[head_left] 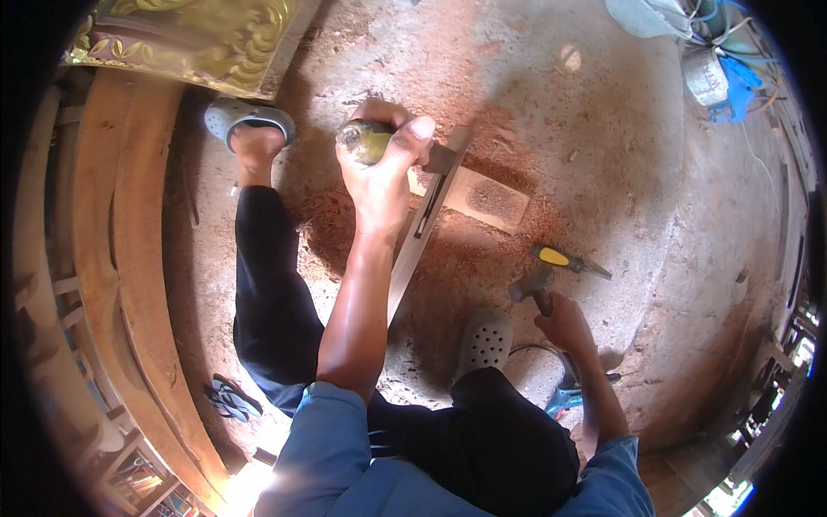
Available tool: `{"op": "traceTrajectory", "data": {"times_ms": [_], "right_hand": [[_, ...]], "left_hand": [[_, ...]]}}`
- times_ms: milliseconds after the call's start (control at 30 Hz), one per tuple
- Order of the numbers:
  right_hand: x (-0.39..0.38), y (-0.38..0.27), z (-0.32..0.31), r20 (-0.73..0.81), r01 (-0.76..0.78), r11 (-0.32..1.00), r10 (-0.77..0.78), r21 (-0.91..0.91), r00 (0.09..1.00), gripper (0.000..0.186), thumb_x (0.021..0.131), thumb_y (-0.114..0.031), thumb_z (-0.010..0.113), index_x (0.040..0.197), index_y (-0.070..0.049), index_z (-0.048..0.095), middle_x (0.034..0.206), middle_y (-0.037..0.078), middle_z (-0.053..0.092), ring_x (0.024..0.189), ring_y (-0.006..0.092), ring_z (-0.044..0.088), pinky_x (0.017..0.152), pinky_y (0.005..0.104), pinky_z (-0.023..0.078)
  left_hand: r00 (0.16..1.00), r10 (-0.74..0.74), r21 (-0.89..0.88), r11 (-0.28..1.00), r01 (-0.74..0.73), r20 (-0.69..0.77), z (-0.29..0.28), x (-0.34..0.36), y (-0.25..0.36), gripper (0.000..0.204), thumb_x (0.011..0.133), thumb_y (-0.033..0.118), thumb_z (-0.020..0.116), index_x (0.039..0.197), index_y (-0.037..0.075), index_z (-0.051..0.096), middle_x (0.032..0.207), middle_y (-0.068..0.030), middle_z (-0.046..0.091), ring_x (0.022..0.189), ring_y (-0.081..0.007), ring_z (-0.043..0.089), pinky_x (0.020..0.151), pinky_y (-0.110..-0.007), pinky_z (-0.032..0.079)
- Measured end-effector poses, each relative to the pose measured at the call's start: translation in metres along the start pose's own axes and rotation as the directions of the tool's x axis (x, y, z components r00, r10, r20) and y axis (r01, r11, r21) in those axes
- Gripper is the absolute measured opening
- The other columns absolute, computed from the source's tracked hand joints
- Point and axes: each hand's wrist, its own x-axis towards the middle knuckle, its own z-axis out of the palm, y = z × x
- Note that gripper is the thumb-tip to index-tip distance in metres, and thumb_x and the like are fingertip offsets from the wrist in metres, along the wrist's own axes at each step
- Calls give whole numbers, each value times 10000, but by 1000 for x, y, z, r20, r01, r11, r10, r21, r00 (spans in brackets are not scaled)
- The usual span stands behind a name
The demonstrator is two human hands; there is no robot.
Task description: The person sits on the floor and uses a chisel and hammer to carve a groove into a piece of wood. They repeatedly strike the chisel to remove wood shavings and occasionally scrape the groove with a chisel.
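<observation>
My left hand [379, 177] is wrapped round the handle of a chisel [366, 145], whose worn, yellowish butt end points up. Its broad dark blade meets the upper part of a narrow wooden strip [412, 250]. A long slot is cut in this strip, which lies across a short wooden block [487, 198] on the floor. My right hand [568, 329] grips a hammer [532, 283] low at the right, its head apart from the chisel. Just above the hammer lies a yellow-and-black-handled tool [556, 257] with a metal blade.
Wood chips cover the concrete floor [620, 198] around the block. Long planks [138, 258] stand along the left, below a carved gold panel [198, 43]. Flip-flops [233, 399] lie lower left. A blue power tool [564, 401] sits by my right forearm; buckets [706, 76] stand far right.
</observation>
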Motion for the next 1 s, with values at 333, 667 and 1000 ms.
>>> {"op": "traceTrajectory", "data": {"times_ms": [333,667,1000], "right_hand": [[-50,-198,-174,-557,768,584,-558,264,615,270,834,-164,749,1048,-36,644,806,42,654,639,111,589,566,280,463],[-28,-286,-184,-120,526,715,-637,-460,761,250,862,-87,685,1072,25,610,898,195,693,785,301,694,750,440,553],[-57,-272,-206,-454,851,447,-841,-274,296,391,873,-90,675,1230,23,560,848,166,648,712,267,636,722,417,536]], "left_hand": [[988,-74,105,991,88,-135,29,11,13,200,804,140,788,838,52,611,634,10,549,562,-76,500,540,-242,402],[988,-88,234,965,117,-130,31,3,4,195,910,88,644,1077,-10,626,1002,-40,664,882,-128,629,785,-277,499],[999,31,222,975,-22,-36,38,8,-19,44,874,16,660,899,39,632,724,42,624,582,-63,570,493,-223,463]]}}
